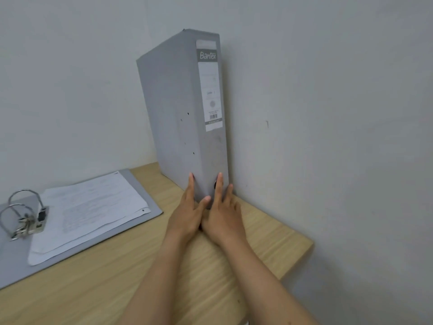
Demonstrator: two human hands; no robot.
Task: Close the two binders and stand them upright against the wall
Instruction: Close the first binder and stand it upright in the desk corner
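A closed grey binder stands upright on the wooden table, in the corner where the two walls meet, its labelled spine facing me. My left hand lies flat against the lower left face and edge of the spine. My right hand presses on the spine's lower right, fingers extended upward. Both hands touch the binder at its base, fingers straight rather than wrapped around it. A second grey binder lies open flat at the left, with white papers on it and its metal ring mechanism standing up.
The white wall runs along the right of the table and another behind it. The table's right end stops just past the upright binder. Bare wood lies in front of the open binder.
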